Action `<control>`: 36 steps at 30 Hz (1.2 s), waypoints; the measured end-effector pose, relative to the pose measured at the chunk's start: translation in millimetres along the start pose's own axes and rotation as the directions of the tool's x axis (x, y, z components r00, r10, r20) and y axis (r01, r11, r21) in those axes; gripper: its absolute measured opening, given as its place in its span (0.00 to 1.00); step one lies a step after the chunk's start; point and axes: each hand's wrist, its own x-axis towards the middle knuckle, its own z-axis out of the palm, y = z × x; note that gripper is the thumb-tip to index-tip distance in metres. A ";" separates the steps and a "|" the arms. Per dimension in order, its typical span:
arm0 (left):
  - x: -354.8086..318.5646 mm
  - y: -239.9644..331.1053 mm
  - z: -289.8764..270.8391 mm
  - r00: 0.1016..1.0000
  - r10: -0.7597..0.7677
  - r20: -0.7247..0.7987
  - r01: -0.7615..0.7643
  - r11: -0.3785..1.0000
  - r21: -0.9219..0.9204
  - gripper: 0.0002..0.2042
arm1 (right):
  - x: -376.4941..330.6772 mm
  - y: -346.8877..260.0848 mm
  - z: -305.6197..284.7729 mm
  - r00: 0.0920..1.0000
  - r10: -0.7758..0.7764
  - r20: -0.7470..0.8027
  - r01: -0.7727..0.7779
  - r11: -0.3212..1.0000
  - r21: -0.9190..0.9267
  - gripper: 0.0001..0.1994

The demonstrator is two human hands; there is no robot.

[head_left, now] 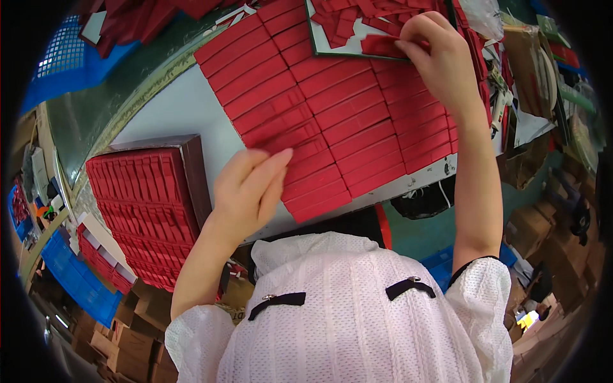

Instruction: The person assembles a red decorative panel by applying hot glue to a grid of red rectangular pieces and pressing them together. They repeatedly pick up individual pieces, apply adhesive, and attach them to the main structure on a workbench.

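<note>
Rows of flat red boxes (357,127) lie packed side by side over the white table top. At their near left part, my left hand (249,188) hovers with thumb and fingers drawn together. What it pinches, if anything, is too small to make out. Farther off on the right, my right hand (442,60) reaches over a dark-rimmed tray (348,55) of loose red pieces. Between its thumb and fingers is the end of a flat red piece (382,46) lying at the tray's near edge.
An open carton (191,166) full of red boxes stands at the table's left. A blue basket (64,54) and a heap of red pieces (147,19) are at the far left. Cardboard boxes (527,230) sit on the floor at right. Plastic bags and tools crowd the far right.
</note>
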 end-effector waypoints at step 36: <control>-33.2 11.5 19.3 0.851 -0.514 0.104 0.522 0.812 -0.262 0.08 | -113.0 -86.5 47.6 0.966 0.246 -0.077 -0.178 0.853 0.491 0.10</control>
